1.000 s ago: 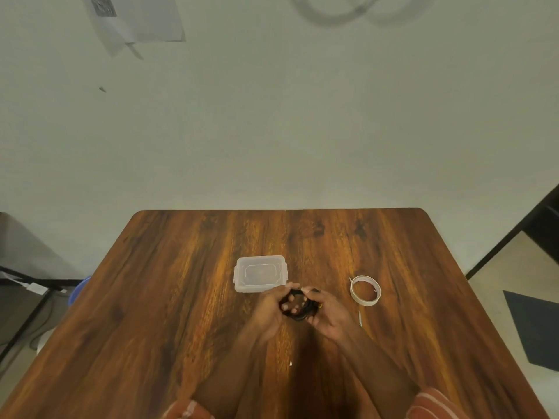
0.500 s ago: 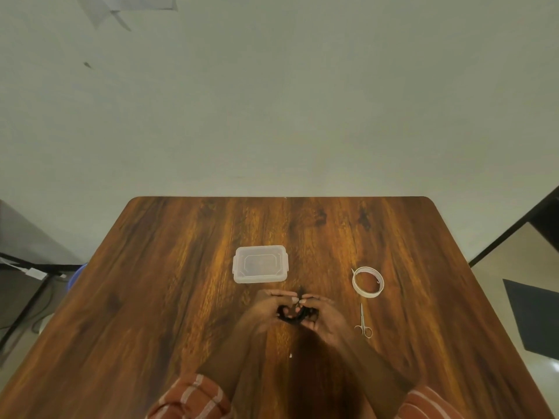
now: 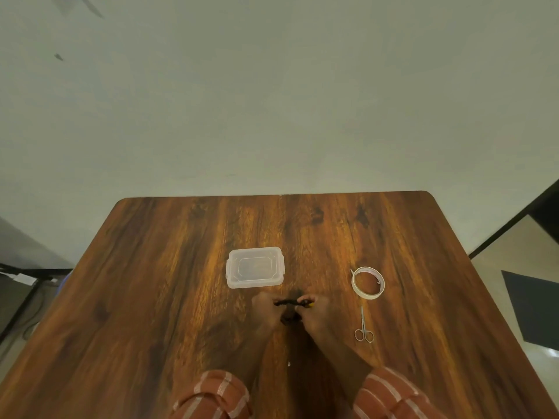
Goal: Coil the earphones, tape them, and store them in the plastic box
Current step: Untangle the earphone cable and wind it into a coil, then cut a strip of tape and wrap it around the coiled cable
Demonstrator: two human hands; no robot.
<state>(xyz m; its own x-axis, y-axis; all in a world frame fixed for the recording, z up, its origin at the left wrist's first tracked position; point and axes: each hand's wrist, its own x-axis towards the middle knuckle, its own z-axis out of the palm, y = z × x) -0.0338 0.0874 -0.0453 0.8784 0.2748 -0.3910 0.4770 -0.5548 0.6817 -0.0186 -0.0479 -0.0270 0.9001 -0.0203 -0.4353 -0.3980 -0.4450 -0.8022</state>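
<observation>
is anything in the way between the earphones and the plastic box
No loose thing lies between them. The earphones are held by both hands, left hand and right hand, just short of the plastic box, with only bare table between. But the box looks to have its lid on, which would have to come off first.

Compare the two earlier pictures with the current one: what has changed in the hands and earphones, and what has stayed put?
The earphones, an open round coil a second ago, are now squeezed into a flat bundle stretched between the left hand and right hand, which have kept their grip throughout. The box with its lid on, the tape and the table stayed as they were; the scissors have come into full view beside the right hand.
</observation>
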